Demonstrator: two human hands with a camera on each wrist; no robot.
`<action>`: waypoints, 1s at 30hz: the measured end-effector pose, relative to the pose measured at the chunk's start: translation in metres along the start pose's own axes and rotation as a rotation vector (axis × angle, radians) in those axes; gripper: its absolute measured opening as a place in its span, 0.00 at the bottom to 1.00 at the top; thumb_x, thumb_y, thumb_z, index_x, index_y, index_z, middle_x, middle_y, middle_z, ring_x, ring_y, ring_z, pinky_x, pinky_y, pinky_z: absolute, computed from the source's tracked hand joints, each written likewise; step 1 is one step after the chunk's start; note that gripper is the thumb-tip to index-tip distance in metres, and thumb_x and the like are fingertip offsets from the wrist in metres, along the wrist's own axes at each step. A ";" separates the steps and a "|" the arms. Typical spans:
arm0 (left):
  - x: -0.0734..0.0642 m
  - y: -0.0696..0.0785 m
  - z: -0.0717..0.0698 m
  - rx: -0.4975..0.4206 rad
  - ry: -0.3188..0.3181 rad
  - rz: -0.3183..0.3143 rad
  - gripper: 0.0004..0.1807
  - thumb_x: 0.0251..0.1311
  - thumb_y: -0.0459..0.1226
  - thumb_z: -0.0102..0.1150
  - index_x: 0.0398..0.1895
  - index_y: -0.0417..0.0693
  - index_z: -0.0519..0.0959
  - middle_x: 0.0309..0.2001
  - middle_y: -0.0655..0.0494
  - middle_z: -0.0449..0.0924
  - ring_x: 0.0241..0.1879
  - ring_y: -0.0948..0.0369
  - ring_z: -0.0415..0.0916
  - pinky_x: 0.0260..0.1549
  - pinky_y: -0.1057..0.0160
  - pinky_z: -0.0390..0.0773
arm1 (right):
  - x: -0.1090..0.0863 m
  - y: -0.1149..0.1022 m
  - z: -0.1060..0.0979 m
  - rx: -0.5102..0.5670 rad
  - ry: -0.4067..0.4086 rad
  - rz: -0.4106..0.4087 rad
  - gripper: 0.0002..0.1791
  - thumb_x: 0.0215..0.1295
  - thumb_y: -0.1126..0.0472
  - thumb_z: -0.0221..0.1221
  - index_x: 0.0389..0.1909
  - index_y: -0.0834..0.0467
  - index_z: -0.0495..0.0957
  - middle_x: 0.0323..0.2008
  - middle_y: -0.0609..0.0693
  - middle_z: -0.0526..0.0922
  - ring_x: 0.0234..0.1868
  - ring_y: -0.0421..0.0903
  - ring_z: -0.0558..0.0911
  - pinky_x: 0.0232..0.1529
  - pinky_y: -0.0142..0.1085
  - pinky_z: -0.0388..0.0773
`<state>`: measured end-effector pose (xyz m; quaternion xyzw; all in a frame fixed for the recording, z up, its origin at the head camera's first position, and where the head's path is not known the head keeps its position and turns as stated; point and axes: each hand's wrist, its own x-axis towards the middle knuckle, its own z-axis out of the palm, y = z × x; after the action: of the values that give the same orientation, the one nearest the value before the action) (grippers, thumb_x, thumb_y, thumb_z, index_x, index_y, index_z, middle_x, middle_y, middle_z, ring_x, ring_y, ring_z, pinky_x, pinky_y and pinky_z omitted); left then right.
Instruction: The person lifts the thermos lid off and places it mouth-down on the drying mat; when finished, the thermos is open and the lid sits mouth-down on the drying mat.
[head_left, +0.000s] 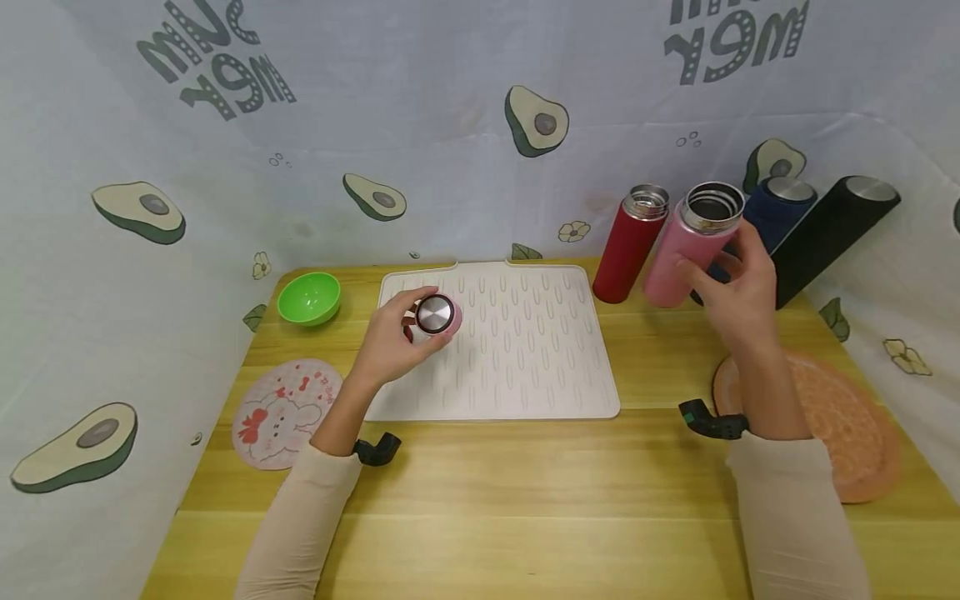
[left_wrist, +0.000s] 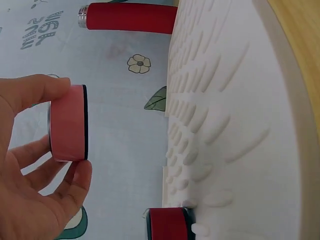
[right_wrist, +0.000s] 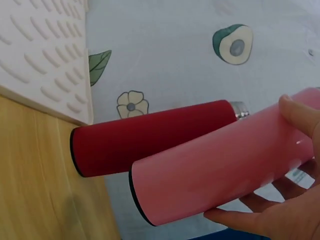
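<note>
In the left wrist view, my left hand [head_left: 393, 337] pinches a pink bottle lid [left_wrist: 68, 122] with a black rim, thumb on one side and fingertips on the other. The lid is held over a white ridged mat [head_left: 517, 350], its steel top facing up in the head view. A red lid [left_wrist: 169, 224] sits on the mat below, mostly hidden behind the hand from above. My right hand [head_left: 738, 292] grips a pink thermos bottle [right_wrist: 210, 165] whose steel mouth is uncovered. Just left of it stands a red thermos bottle [head_left: 628, 250], also lidless.
Behind the right hand are a capped navy thermos [head_left: 780, 208] and a capped black thermos [head_left: 832, 233]. A green bowl [head_left: 309, 298] and a round rabbit-print mat [head_left: 285, 417] lie at left. At right, a round orange-brown mat [head_left: 847, 425] is partly under the right forearm.
</note>
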<state>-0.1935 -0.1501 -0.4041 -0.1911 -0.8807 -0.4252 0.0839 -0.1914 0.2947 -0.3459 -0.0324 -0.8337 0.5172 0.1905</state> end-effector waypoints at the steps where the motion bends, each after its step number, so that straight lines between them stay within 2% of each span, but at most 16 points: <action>1: 0.000 -0.002 0.000 0.003 -0.011 -0.023 0.37 0.56 0.42 0.76 0.70 0.46 0.74 0.61 0.48 0.80 0.53 0.51 0.77 0.47 0.45 0.85 | 0.002 0.002 0.000 0.008 0.010 0.024 0.39 0.71 0.56 0.65 0.77 0.34 0.60 0.76 0.43 0.66 0.76 0.54 0.68 0.76 0.52 0.66; 5: -0.001 -0.006 0.001 0.035 -0.050 -0.097 0.37 0.57 0.41 0.75 0.70 0.45 0.73 0.62 0.46 0.79 0.47 0.46 0.78 0.44 0.49 0.84 | 0.012 0.012 -0.001 0.054 0.034 0.109 0.38 0.72 0.53 0.63 0.77 0.34 0.58 0.76 0.43 0.65 0.76 0.52 0.68 0.76 0.51 0.66; 7: -0.001 -0.008 0.002 0.062 -0.064 -0.117 0.37 0.57 0.40 0.74 0.71 0.45 0.73 0.63 0.45 0.79 0.47 0.46 0.78 0.44 0.52 0.82 | 0.017 0.018 0.000 0.094 0.042 0.129 0.38 0.72 0.54 0.63 0.77 0.36 0.58 0.75 0.44 0.66 0.74 0.50 0.70 0.75 0.48 0.68; 8: -0.001 -0.009 0.003 0.079 -0.071 -0.126 0.37 0.57 0.39 0.74 0.71 0.45 0.73 0.63 0.45 0.79 0.48 0.47 0.78 0.45 0.53 0.82 | 0.020 0.022 0.000 0.112 0.042 0.140 0.38 0.72 0.55 0.63 0.77 0.36 0.58 0.75 0.43 0.66 0.73 0.49 0.70 0.74 0.44 0.71; 11: -0.001 -0.014 0.007 0.118 -0.094 -0.131 0.37 0.58 0.39 0.73 0.71 0.44 0.73 0.66 0.44 0.78 0.57 0.48 0.78 0.53 0.51 0.82 | 0.027 0.032 0.003 0.177 0.037 0.170 0.38 0.71 0.55 0.64 0.77 0.37 0.59 0.74 0.44 0.66 0.70 0.48 0.71 0.61 0.30 0.79; 14: 0.000 -0.020 0.011 0.152 -0.123 -0.125 0.37 0.59 0.39 0.73 0.72 0.43 0.72 0.67 0.43 0.77 0.66 0.48 0.75 0.62 0.48 0.79 | 0.035 0.041 0.006 0.188 0.032 0.197 0.38 0.71 0.53 0.64 0.77 0.36 0.58 0.75 0.45 0.65 0.69 0.48 0.71 0.45 0.22 0.76; 15: 0.000 -0.021 0.013 0.161 -0.132 -0.119 0.37 0.59 0.39 0.73 0.72 0.42 0.71 0.67 0.43 0.77 0.67 0.47 0.75 0.64 0.47 0.78 | 0.037 0.043 0.007 0.193 0.033 0.203 0.38 0.71 0.53 0.64 0.77 0.37 0.58 0.75 0.45 0.65 0.70 0.49 0.71 0.45 0.22 0.76; 18: -0.001 -0.026 0.017 0.182 -0.163 -0.107 0.37 0.60 0.37 0.71 0.73 0.40 0.70 0.67 0.41 0.76 0.68 0.46 0.73 0.66 0.45 0.76 | 0.044 0.048 0.012 0.185 0.040 0.209 0.39 0.71 0.53 0.64 0.77 0.37 0.58 0.76 0.46 0.64 0.72 0.48 0.70 0.61 0.32 0.78; 21: -0.002 -0.027 0.020 0.194 -0.188 -0.095 0.37 0.61 0.35 0.69 0.73 0.38 0.69 0.68 0.39 0.74 0.69 0.44 0.72 0.66 0.44 0.75 | 0.050 0.052 0.016 0.171 0.047 0.222 0.39 0.71 0.51 0.63 0.78 0.37 0.56 0.78 0.45 0.62 0.75 0.47 0.67 0.76 0.46 0.67; 22: -0.002 -0.027 0.021 0.198 -0.197 -0.093 0.37 0.62 0.35 0.68 0.74 0.37 0.68 0.69 0.38 0.73 0.69 0.43 0.72 0.66 0.44 0.75 | 0.052 0.053 0.017 0.167 0.046 0.229 0.40 0.71 0.50 0.63 0.79 0.37 0.55 0.78 0.44 0.61 0.76 0.47 0.66 0.78 0.49 0.63; 25: -0.002 -0.028 0.025 0.205 -0.219 -0.089 0.36 0.63 0.35 0.67 0.74 0.36 0.67 0.70 0.37 0.72 0.70 0.42 0.71 0.67 0.45 0.75 | 0.055 0.055 0.020 0.156 0.047 0.258 0.40 0.72 0.48 0.62 0.80 0.37 0.54 0.80 0.44 0.59 0.78 0.47 0.64 0.80 0.49 0.59; 30: -0.003 -0.030 0.029 0.195 -0.228 -0.092 0.37 0.65 0.34 0.65 0.76 0.36 0.64 0.71 0.36 0.69 0.71 0.42 0.69 0.68 0.46 0.74 | 0.059 0.055 0.025 0.171 0.060 0.264 0.40 0.72 0.50 0.63 0.79 0.38 0.56 0.79 0.46 0.61 0.75 0.47 0.67 0.79 0.48 0.62</action>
<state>-0.2026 -0.1447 -0.4445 -0.1886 -0.9294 -0.3168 -0.0179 -0.2622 0.3142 -0.3874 -0.1410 -0.7691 0.6056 0.1479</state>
